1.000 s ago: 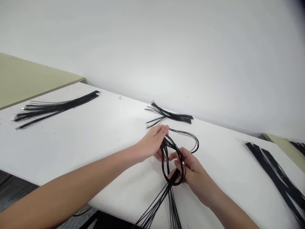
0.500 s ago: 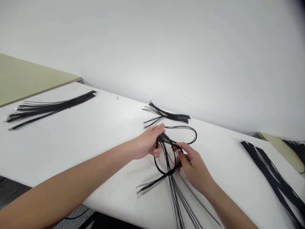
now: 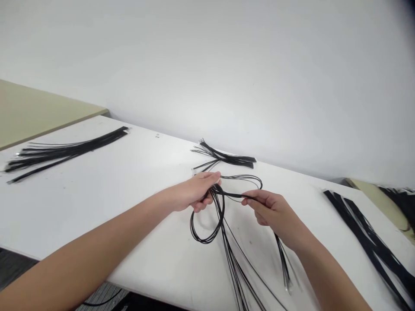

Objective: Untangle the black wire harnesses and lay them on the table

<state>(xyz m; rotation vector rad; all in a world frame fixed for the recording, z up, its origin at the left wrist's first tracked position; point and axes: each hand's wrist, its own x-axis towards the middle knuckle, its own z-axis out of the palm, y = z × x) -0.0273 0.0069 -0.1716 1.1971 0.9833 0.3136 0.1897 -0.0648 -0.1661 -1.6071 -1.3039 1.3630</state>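
Observation:
My left hand point(image 3: 202, 190) is closed on a black cable bundle point(image 3: 223, 235) near the middle of the white table. Below that hand hangs a small round loop of the cable, and several thin strands fan down toward the table's front edge. A wider loop of thin wires curves out behind both hands. My right hand point(image 3: 270, 207) pinches a length of the same bundle, stretched nearly level between the two hands. From under the right hand, the cable's end with small connectors hangs down.
Behind the hands lies a short bunch of black cables point(image 3: 231, 160) by the wall. Another bunch point(image 3: 71, 149) rests at the left of the white table point(image 3: 142, 168). Flat black cables point(image 3: 366, 237) lie at the right. Pale green boards point(image 3: 42, 108) show at both sides.
My right hand has moved right, drawing a length of cable away from the left hand. The connector ends have swung from the lower left to beneath the right hand, and the hanging loop is smaller.

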